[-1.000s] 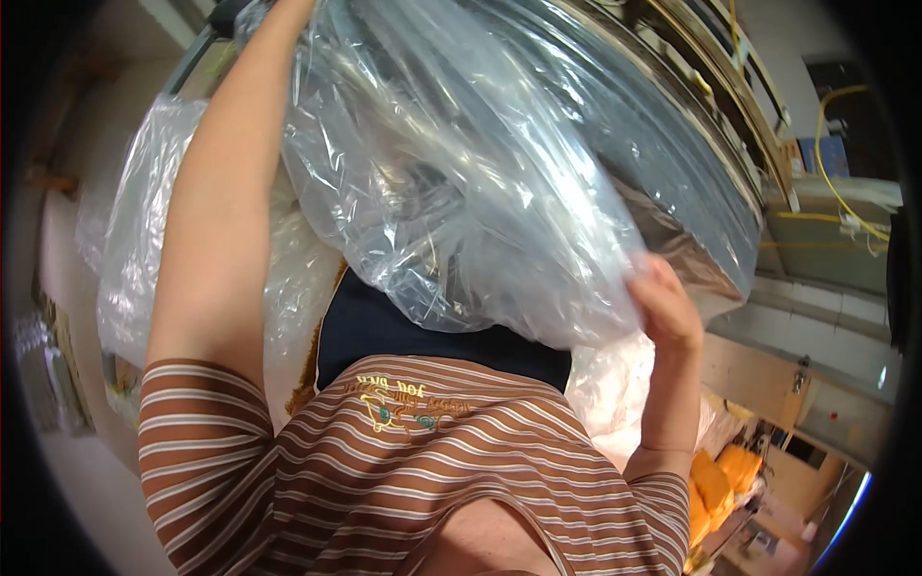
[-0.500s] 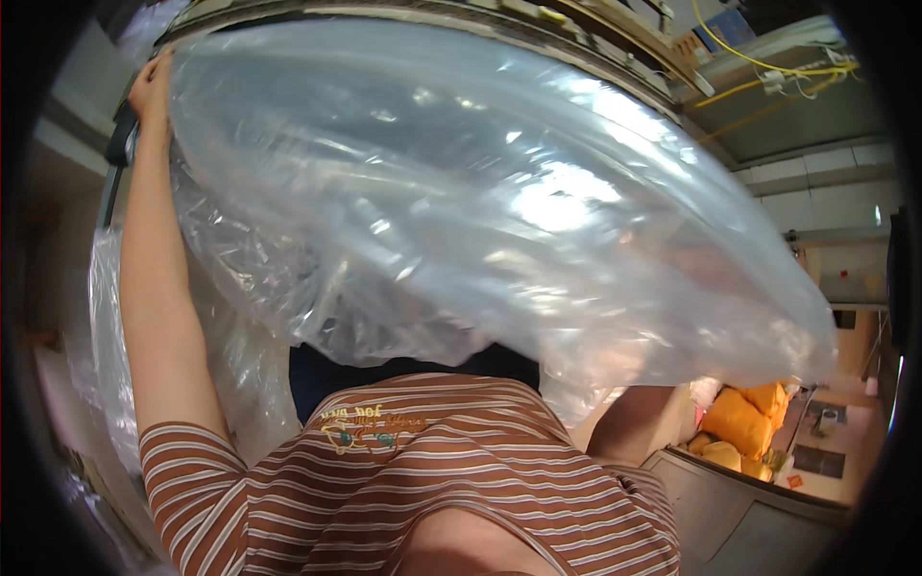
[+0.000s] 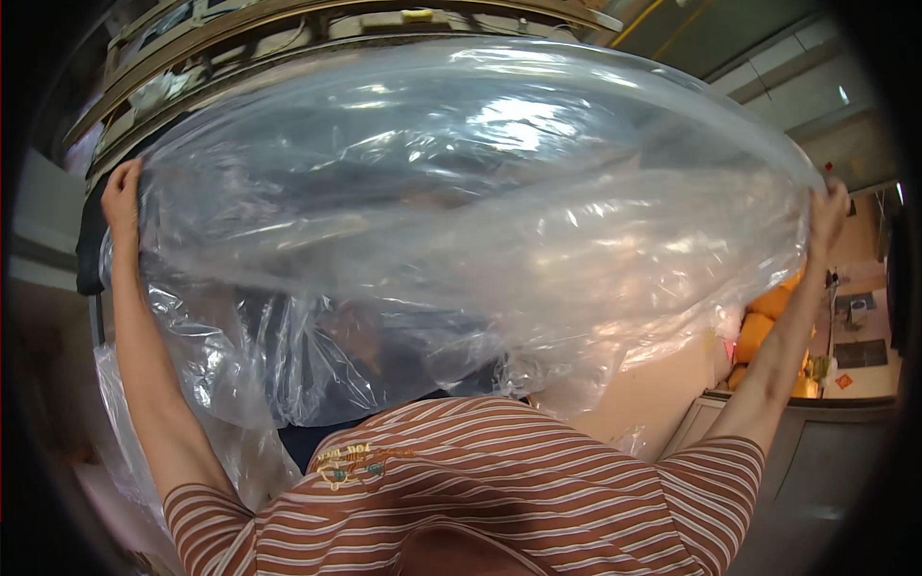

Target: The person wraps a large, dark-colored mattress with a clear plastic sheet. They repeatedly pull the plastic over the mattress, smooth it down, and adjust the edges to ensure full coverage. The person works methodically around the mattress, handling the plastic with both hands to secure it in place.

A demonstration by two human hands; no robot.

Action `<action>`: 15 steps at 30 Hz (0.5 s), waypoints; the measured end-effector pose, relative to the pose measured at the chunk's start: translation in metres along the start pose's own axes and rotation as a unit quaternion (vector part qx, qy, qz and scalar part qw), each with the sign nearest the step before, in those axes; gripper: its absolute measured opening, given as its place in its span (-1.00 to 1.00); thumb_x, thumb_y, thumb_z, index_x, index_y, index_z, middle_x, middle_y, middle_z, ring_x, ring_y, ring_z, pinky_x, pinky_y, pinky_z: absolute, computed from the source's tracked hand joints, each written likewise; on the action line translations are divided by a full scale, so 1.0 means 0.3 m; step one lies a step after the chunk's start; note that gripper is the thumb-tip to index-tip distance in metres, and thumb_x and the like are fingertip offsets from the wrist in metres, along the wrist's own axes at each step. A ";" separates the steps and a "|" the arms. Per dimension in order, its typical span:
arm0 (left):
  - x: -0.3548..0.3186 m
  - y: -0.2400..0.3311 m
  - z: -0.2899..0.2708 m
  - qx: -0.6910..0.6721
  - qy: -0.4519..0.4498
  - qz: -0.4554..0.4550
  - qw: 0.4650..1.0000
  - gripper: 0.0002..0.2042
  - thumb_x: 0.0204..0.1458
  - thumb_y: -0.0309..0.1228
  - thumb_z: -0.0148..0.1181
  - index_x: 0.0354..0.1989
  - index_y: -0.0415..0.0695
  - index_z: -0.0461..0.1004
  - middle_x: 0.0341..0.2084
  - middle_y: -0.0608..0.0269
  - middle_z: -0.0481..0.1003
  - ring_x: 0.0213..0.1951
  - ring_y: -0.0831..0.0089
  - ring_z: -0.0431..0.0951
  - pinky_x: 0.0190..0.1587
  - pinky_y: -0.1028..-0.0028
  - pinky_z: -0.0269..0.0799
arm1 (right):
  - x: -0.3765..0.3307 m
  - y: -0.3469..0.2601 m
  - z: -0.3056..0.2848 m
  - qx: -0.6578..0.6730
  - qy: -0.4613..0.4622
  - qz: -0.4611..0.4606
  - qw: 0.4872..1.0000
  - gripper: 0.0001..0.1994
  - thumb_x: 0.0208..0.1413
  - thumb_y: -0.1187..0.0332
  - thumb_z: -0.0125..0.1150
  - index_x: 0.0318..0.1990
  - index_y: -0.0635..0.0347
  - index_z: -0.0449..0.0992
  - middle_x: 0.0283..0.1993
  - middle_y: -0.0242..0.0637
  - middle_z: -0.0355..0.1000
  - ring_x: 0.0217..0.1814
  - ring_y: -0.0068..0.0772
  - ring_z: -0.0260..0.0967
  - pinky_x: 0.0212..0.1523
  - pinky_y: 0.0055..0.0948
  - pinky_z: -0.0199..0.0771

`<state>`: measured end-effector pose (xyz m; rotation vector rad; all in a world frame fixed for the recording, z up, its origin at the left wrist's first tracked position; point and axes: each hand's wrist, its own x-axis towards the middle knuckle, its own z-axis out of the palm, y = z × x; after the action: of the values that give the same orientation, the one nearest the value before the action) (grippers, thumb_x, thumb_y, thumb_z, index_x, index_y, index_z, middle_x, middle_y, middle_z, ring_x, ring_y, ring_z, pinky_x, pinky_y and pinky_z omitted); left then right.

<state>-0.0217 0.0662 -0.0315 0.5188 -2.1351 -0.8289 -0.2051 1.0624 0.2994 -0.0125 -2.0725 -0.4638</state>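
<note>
A wide, clear plastic sheet [image 3: 432, 230] stretches between my two raised arms, shiny and creased, its middle billowing upward. My left hand [image 3: 121, 200] grips its left end with the fingers closed on the edge. At the far right, my right hand [image 3: 829, 216] is closed on the opposite end, slightly blurred. Lower folds of the plastic hang in front of my body and gather down by my left arm. Whether the plastic is a single layer or a bag, I cannot tell.
Beyond the plastic runs a long wooden-edged rack or bench [image 3: 317, 17]. Orange cushion-like bundles [image 3: 754, 336] lie at the right, beside a grey cabinet [image 3: 816, 470]. Dark cloth [image 3: 91, 240] hangs near my left hand. More clear plastic [image 3: 130, 413] drapes at lower left.
My right hand has come out from behind the plastic and risen at the right. The left hand has lowered and moved left. The sheet is now spread more level between them.
</note>
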 end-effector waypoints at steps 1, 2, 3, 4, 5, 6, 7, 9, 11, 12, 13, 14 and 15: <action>0.002 0.000 -0.048 0.021 0.050 -0.008 0.998 -0.72 0.08 -0.24 0.20 -0.24 -0.23 0.55 -0.38 0.39 0.53 -0.32 0.65 0.42 -0.19 0.63 0.31 | -0.025 -0.222 -0.024 -0.006 0.069 -0.063 0.996 -0.70 -0.02 0.30 0.22 -0.12 0.14 0.41 -0.11 -0.20 0.36 0.00 -0.15 0.30 0.07 -0.26 0.25; 0.002 -0.041 -0.092 0.055 0.061 -0.029 0.996 -0.72 0.08 -0.23 0.20 -0.23 -0.22 0.55 -0.36 0.36 0.55 -0.30 0.63 0.44 -0.17 0.62 0.32 | -0.070 -0.474 -0.123 0.051 0.144 -0.086 0.984 -0.69 -0.05 0.28 0.27 -0.14 0.12 0.39 -0.13 -0.23 0.33 0.02 -0.16 0.26 0.09 -0.23 0.22; 0.011 -0.071 -0.135 0.089 0.070 -0.043 0.993 -0.72 0.08 -0.23 0.19 -0.21 -0.21 0.56 -0.34 0.34 0.56 -0.28 0.62 0.46 -0.16 0.60 0.33 | -0.198 -0.568 -0.061 0.079 0.123 -0.124 0.981 -0.59 -0.07 0.30 0.28 -0.03 0.05 0.34 0.01 -0.25 0.27 0.14 -0.17 0.17 0.16 -0.18 0.15; 0.005 -0.100 -0.180 0.112 0.053 -0.049 0.991 -0.71 0.08 -0.22 0.19 -0.21 -0.20 0.56 -0.32 0.32 0.57 -0.27 0.59 0.47 -0.15 0.59 0.33 | -0.309 -0.677 -0.012 0.108 0.101 -0.166 0.975 -0.47 -0.09 0.31 0.30 0.09 -0.02 0.29 0.14 -0.26 0.20 0.25 -0.18 0.07 0.23 -0.13 0.07; -0.017 -0.126 -0.207 0.126 0.035 -0.055 0.990 -0.71 0.08 -0.21 0.18 -0.21 -0.20 0.56 -0.30 0.30 0.57 -0.26 0.56 0.48 -0.13 0.58 0.33 | -0.405 -0.769 0.005 0.127 0.081 -0.209 0.966 -0.36 -0.12 0.33 0.32 0.20 -0.09 0.24 0.28 -0.28 0.13 0.37 -0.19 -0.03 0.30 -0.08 0.00; -0.041 -0.144 -0.189 0.140 0.023 -0.039 0.989 -0.70 0.09 -0.19 0.16 -0.21 -0.20 0.55 -0.30 0.28 0.56 -0.26 0.53 0.48 -0.13 0.56 0.33 | -0.474 -0.805 0.041 0.048 -0.161 -0.242 0.956 -0.31 -0.15 0.31 0.34 0.23 -0.15 0.22 0.36 -0.36 0.05 0.42 -0.21 -0.12 0.29 -0.03 0.04; -0.061 -0.160 -0.209 0.159 0.020 -0.022 0.987 -0.68 0.10 -0.17 0.15 -0.21 -0.21 0.55 -0.29 0.26 0.56 -0.26 0.50 0.48 -0.13 0.53 0.34 | -0.597 -0.730 0.151 -0.032 -0.332 -0.206 0.920 -0.37 -0.09 0.26 0.29 0.22 -0.09 0.26 0.35 -0.27 0.09 0.41 -0.21 -0.06 0.25 -0.12 0.15; -0.067 -0.228 -0.346 0.194 -0.003 -0.034 0.980 -0.66 0.10 -0.15 0.14 -0.20 -0.21 0.54 -0.31 0.29 0.54 -0.25 0.55 0.45 -0.11 0.54 0.32 | -0.698 -0.703 0.310 0.235 -0.429 -0.174 0.855 -0.54 -0.02 0.26 0.25 0.08 0.05 0.38 0.12 -0.21 0.32 0.13 -0.26 0.30 0.07 -0.31 0.34; -0.066 -0.262 -0.435 0.208 -0.010 -0.119 0.971 -0.65 0.10 -0.13 0.13 -0.19 -0.19 0.54 -0.28 0.23 0.54 -0.21 0.46 0.47 -0.09 0.49 0.33 | -0.653 -0.822 0.332 0.344 -0.480 -0.078 0.803 -0.65 0.00 0.28 0.25 -0.06 0.14 0.42 -0.06 -0.25 0.37 -0.14 -0.32 0.36 -0.09 -0.40 0.36; -0.080 -0.262 -0.432 0.237 0.014 -0.103 0.966 -0.65 0.09 -0.12 0.14 -0.20 -0.19 0.54 -0.29 0.25 0.54 -0.24 0.47 0.46 -0.11 0.50 0.33 | -0.622 -0.899 0.306 0.391 -0.504 -0.030 0.770 -0.70 0.01 0.28 0.25 -0.13 0.19 0.43 -0.16 -0.26 0.40 -0.28 -0.35 0.39 -0.17 -0.44 0.37; -0.098 -0.244 -0.400 0.262 0.036 -0.086 0.961 -0.64 0.08 -0.11 0.16 -0.21 -0.19 0.55 -0.31 0.27 0.53 -0.26 0.49 0.46 -0.14 0.50 0.33 | -0.592 -0.964 0.266 0.511 -0.442 0.051 0.735 -0.73 0.00 0.28 0.27 -0.20 0.21 0.42 -0.23 -0.30 0.37 -0.38 -0.39 0.33 -0.27 -0.45 0.34; -0.105 -0.234 -0.376 0.283 0.062 -0.069 0.955 -0.63 0.07 -0.10 0.17 -0.22 -0.19 0.55 -0.33 0.29 0.53 -0.28 0.50 0.45 -0.16 0.51 0.32 | -0.563 -1.028 0.230 0.617 -0.363 0.130 0.686 -0.75 0.00 0.29 0.28 -0.27 0.23 0.41 -0.31 -0.34 0.34 -0.49 -0.43 0.27 -0.36 -0.45 0.30; -0.102 -0.241 -0.373 0.273 0.076 -0.061 0.957 -0.64 0.07 -0.10 0.17 -0.22 -0.19 0.55 -0.33 0.29 0.53 -0.29 0.50 0.44 -0.16 0.51 0.32 | -0.546 -1.081 0.213 0.609 -0.311 0.117 0.720 -0.74 -0.02 0.26 0.29 -0.27 0.22 0.42 -0.28 -0.34 0.34 -0.44 -0.41 0.28 -0.33 -0.45 0.29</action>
<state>0.0910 -0.0102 -0.0435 0.9718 -2.1933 -0.2344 -0.2351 0.8118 0.0303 0.3949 -2.5864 1.2933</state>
